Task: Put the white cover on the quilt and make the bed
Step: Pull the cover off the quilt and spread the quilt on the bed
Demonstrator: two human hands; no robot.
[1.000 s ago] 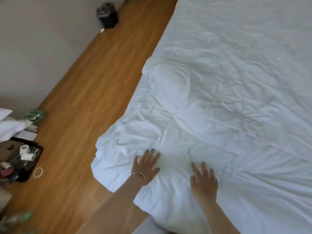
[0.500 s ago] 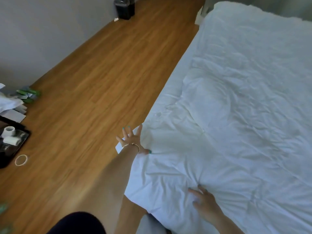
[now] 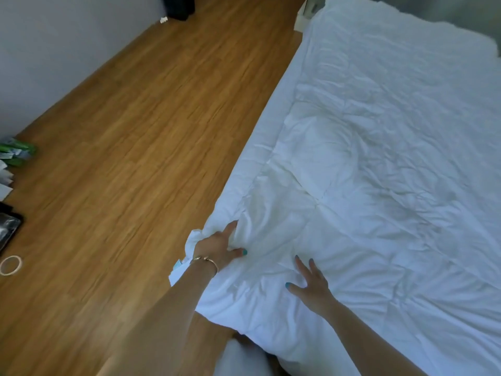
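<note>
White cotton everywhere — the covered quilt (image 3: 379,164) is spread rumpled over the bed, running away from both hands to the far end and hanging off the near corner just below the wrists. Wood-look floor (image 3: 130,137) takes up everything out past the left hand, up to a grey wall (image 3: 54,39).

The left hand (image 3: 219,246) is at the quilt's side edge, thumb on top and fingers wrapped over the edge, so it's gripping a bunched fold of the white cover there; some crumpled fabric pokes out on the floor side of that hand. Thin gold bracelet (image 3: 206,260) on that wrist. The right hand (image 3: 311,283) sits near it, further in on the bed, lying flat on the cover with fingers spread and straight — pressing, holding nothing. Teal nail polish on both.

Way beyond the left hand, by the wall, there's a dark bin (image 3: 180,6). Off to the far left of the left hand: a black tray (image 3: 8,229), some green packets (image 3: 16,150), and a small ring of tape (image 3: 10,264) lying on the floor.
</note>
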